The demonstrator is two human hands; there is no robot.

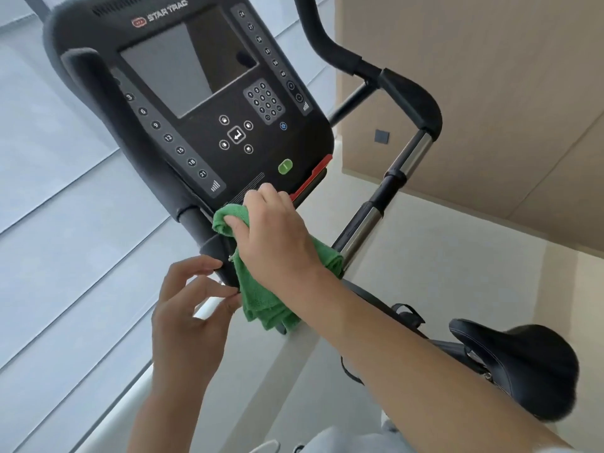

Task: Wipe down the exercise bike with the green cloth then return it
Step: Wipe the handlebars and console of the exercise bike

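Right hand (277,237) grips green cloth (261,299) bunched against the console (196,93) lower edge; left hand (192,308) pinches the hanging hem. Risk: cloth drags over the green start button (285,166), triggering the bike.

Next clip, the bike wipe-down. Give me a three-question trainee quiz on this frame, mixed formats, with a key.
1. True or false: the green cloth is under the right hand at the lower edge of the console.
2. Multiple choice: the left hand is (a) flat on the saddle, (b) at the hanging edge of the cloth with its fingertips, (c) pressing the green button.
3. Fill in: the brand printed at the top of the console reads ____.

Key: 1 true; 2 b; 3 Star Trac.
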